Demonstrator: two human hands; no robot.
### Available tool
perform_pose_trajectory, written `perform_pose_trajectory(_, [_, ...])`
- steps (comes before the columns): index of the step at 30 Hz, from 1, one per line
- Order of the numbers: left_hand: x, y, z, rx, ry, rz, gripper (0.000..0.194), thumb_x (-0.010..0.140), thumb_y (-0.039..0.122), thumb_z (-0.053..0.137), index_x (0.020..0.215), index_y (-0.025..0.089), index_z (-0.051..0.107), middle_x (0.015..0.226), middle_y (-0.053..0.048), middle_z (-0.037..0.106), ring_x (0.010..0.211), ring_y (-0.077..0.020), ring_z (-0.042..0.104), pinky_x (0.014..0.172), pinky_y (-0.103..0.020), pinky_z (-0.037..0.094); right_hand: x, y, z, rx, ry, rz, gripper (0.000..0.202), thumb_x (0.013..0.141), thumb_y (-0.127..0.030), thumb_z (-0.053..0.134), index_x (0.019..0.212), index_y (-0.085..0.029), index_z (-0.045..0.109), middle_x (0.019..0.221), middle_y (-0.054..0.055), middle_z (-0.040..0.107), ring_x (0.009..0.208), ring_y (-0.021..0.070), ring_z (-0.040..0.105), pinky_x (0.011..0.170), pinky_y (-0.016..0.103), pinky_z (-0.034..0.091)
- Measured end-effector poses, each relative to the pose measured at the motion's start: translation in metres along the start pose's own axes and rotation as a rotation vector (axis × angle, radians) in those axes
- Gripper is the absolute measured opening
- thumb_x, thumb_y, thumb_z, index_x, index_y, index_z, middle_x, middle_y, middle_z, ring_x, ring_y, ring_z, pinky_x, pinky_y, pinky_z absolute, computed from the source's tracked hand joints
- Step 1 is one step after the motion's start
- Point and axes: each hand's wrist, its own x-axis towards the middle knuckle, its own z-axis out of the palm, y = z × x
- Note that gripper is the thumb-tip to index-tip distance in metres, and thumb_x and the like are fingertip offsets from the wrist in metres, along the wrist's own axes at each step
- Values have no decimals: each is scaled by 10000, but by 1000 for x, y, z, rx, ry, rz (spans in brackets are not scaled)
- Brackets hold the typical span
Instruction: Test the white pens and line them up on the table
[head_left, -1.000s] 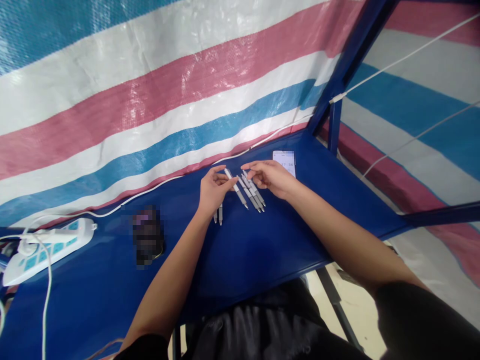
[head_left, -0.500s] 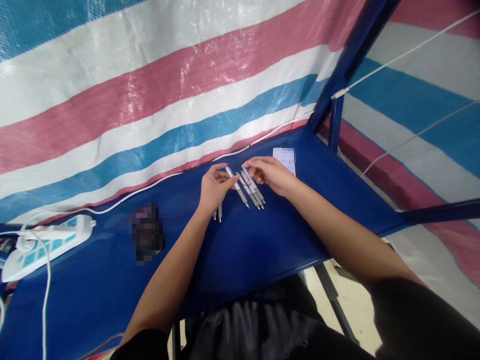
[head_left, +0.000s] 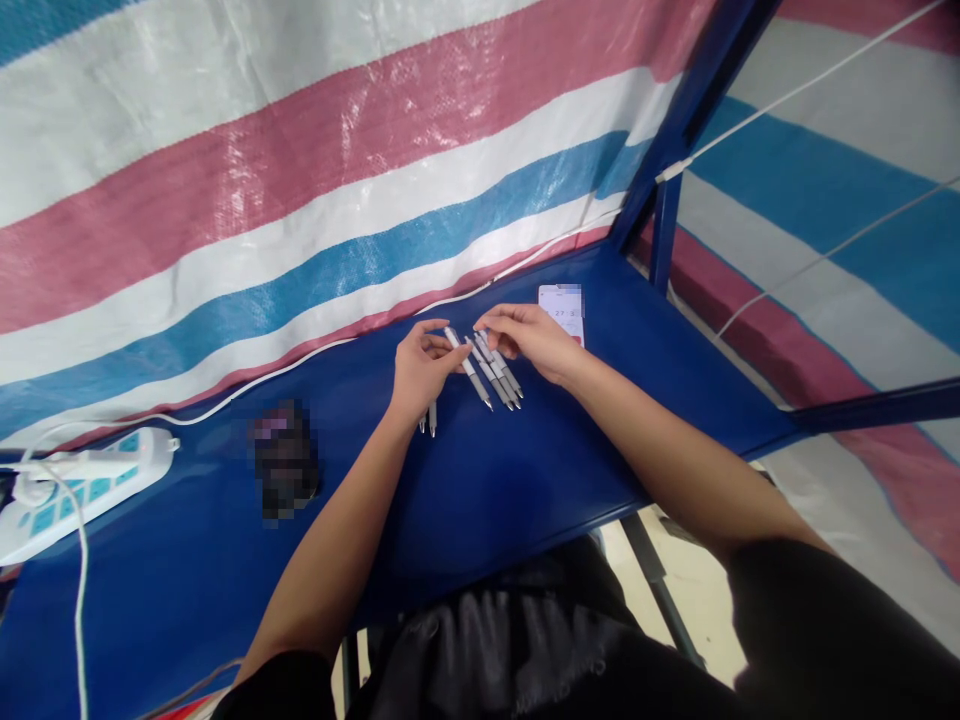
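Several white pens with grey grips (head_left: 498, 374) lie side by side on the blue table (head_left: 510, 460), their tips towards me. A single pen (head_left: 475, 379) slants just left of that bunch. My left hand (head_left: 422, 370) is closed on this pen, thumb and index finger at its upper part. Over the top ends of the bunch, my right hand (head_left: 529, 338) has its fingers curled in a pinch at a pen, though the fingers partly hide the contact. More pens (head_left: 433, 418) poke out from under my left hand, mostly hidden by it.
A lit phone (head_left: 562, 307) lies behind my right hand. A blurred dark object (head_left: 286, 462) sits left of my left forearm. Farther left is a white power strip (head_left: 97, 490) with cables. Striped sheeting (head_left: 315, 200) hangs along the back, beside a blue metal post (head_left: 664, 225).
The whole view has shifted slightly, so everything appears a little higher and further left. Both hands keep nearly the same pose at the pens.
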Motion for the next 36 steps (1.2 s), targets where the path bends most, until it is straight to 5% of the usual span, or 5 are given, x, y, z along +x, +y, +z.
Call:
perform_pose_trajectory(16, [0, -2, 5, 9, 44, 36, 627, 748, 232, 941, 1288, 202, 624, 790, 41, 692, 664, -161, 729, 705, -347, 680, -1, 1, 2, -65, -19, -26, 152, 965, -230, 699, 839, -182, 772, 644, -6, 673, 534, 89, 494, 503, 215, 356])
perform_pose_trajectory(28, [2, -6, 4, -4, 33, 13, 536, 743, 267, 952, 1193, 179, 676, 800, 17, 708, 690, -165, 734, 704, -343, 680, 0, 2, 0, -88, -37, -40, 167, 979, -244, 700, 839, -184, 768, 655, -3, 677, 544, 89, 502, 509, 216, 373])
perform_pose_trajectory(33, [-3, -6, 5, 204, 20, 38, 722, 751, 226, 951, 1401, 225, 635, 905, 12, 727, 636, -152, 733, 631, -285, 596, -1, -1, -2, -106, -34, -45, 181, 990, -238, 696, 830, -186, 765, 638, -6, 664, 534, 90, 491, 504, 218, 373])
perform_pose_trajectory(36, [-6, -6, 5, 367, 23, 81, 656, 727, 208, 976, 1313, 243, 682, 935, 18, 698, 594, -123, 696, 646, -280, 557, -1, -2, -2, -110, -46, -43, 183, 989, -244, 693, 834, -188, 773, 649, -6, 666, 536, 89, 493, 512, 223, 374])
